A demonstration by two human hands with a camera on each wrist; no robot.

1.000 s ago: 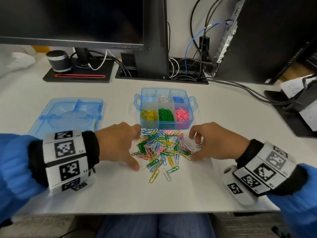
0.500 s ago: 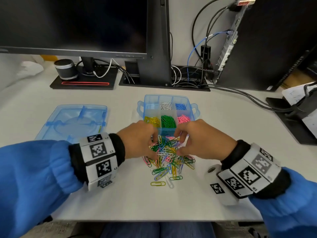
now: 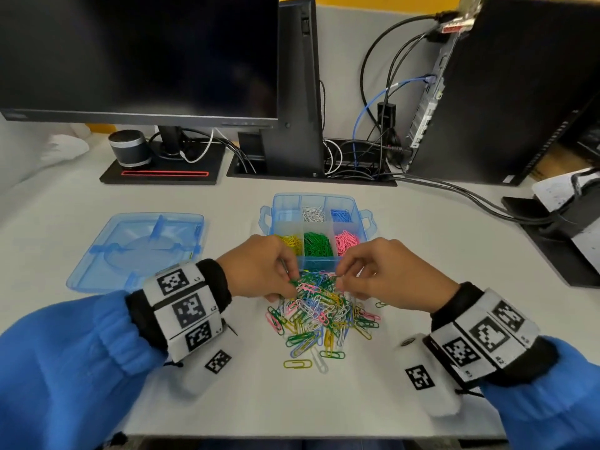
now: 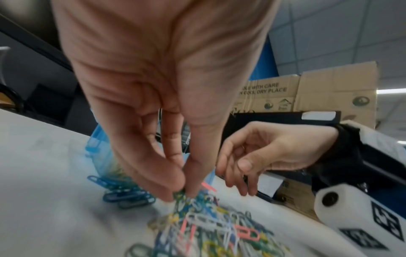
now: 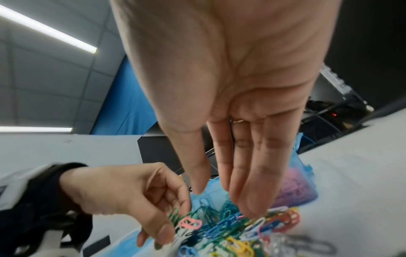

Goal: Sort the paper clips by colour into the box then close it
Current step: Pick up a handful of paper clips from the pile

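Note:
A mixed pile of coloured paper clips lies on the white desk just in front of the open blue box. Its compartments hold yellow, green, pink, white and blue clips. My left hand pinches a small bunch of green clips at the pile's far end. My right hand hovers opposite it. Its fingers point down, nearly straight, onto the pile, with the thumb apart and nothing gripped.
The box's blue lid lies flat to the left. Behind stand a monitor, a small speaker, a computer tower and cables. A black device sits at the right edge.
Both hands moved in from the pile's two sides to its far end by the box. The pile is now more bunched together, and the left fingers have closed on green clips.

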